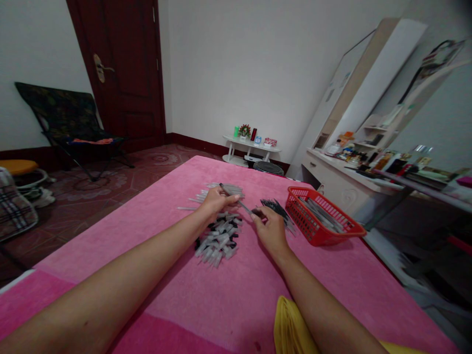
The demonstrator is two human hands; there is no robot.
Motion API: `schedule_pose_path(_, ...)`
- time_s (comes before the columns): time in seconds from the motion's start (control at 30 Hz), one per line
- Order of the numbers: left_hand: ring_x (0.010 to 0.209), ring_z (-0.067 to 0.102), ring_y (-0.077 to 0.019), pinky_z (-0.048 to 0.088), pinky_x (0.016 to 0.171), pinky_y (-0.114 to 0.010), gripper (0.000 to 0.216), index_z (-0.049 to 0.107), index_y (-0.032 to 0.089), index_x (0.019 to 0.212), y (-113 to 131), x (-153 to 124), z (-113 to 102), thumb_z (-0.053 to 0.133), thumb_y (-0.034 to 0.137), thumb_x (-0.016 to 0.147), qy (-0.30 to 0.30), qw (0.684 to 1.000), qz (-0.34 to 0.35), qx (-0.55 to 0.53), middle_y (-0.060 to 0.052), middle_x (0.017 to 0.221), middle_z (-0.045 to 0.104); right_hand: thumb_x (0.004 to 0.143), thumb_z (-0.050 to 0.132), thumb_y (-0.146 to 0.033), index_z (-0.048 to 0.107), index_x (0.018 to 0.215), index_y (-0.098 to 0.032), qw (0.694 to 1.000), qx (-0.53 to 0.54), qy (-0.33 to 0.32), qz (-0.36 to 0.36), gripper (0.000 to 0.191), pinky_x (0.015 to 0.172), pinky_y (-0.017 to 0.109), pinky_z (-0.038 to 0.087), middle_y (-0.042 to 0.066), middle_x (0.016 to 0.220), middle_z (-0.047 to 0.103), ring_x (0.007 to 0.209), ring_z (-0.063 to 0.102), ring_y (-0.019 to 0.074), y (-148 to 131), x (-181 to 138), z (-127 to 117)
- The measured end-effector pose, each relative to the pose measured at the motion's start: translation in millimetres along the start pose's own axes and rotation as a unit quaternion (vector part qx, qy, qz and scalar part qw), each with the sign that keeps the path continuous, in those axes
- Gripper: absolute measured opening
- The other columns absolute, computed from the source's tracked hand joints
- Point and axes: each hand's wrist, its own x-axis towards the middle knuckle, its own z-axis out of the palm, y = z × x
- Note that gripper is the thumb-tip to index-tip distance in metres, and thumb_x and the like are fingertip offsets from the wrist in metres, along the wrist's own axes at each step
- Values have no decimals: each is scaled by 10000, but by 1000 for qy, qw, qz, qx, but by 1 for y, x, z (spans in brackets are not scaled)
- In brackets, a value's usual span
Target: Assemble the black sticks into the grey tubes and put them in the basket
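Grey and slender, a pen-like rod spans the two hands above the bench, slanting down from left to right. Fingers of the left hand are clamped on its upper part, the dark end projecting beyond them; fingers of the right hand are pinched on its lower end. Directly beneath and nearer the viewer than the left hand lies a loose heap of short clear-and-black pieces. Clear tubes are spread to the left of that hand, and further pale rods lie just beyond it. Thin black rods form a bundle beside the right hand, between it and a red openwork basket. Grey rods rest lengthwise inside the basket. Pink cloth covers the bench; yellow fabric shows below the right forearm. Surroundings: a white stand bearing small ornaments against the far wall, a dark red door and folding chair at left, and a pale dresser crowded with bottles at right.
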Motion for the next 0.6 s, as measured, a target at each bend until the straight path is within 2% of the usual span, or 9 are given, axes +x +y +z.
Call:
schedule_pose_path(0.17, 601, 638, -157, 571, 605, -311, 412, 629, 115, 766, -1, -3, 2, 865, 222, 446, 11, 1000, -1, -26, -28, 712, 678, 742, 545, -215, 643, 734, -191, 1000, -17, 1, -6, 101, 627, 284, 398, 33, 728, 644, 674, 561, 182, -5, 1, -4)
schedule_pose_path(0.3, 608, 640, -160, 569, 619, -318, 418, 599, 115, 741, 0, -5, 2, 869, 231, 443, -20, 999, 13, -31, -21, 684, 664, 709, 549, -243, 629, 679, -185, 997, 60, -31, 49, 103, 581, 272, 387, 4, 636, 605, 608, 537, 166, -5, 4, -4)
schedule_pose_path(0.4, 614, 647, -167, 567, 614, -320, 446, 578, 112, 733, 1, -7, 1, 876, 251, 431, -38, 999, 16, -26, -36, 710, 674, 653, 561, -269, 605, 619, -173, 978, 149, -74, 128, 112, 502, 255, 360, -10, 546, 554, 513, 489, 142, -7, 9, -7)
schedule_pose_path(0.5, 617, 648, -168, 566, 624, -326, 462, 555, 116, 715, 1, -7, -1, 882, 267, 425, -52, 998, 28, -23, -34, 706, 670, 612, 576, -295, 579, 577, -165, 945, 215, -135, 208, 134, 423, 229, 296, -25, 481, 497, 422, 408, 102, -14, 12, -14)
schedule_pose_path(0.6, 608, 646, -167, 559, 619, -326, 468, 548, 122, 722, -1, -7, 0, 877, 302, 441, -70, 997, 31, -3, -31, 696, 664, 623, 583, -321, 532, 540, -174, 927, 240, -185, 219, 176, 404, 216, 291, -29, 459, 477, 396, 392, 86, -24, 12, -19)
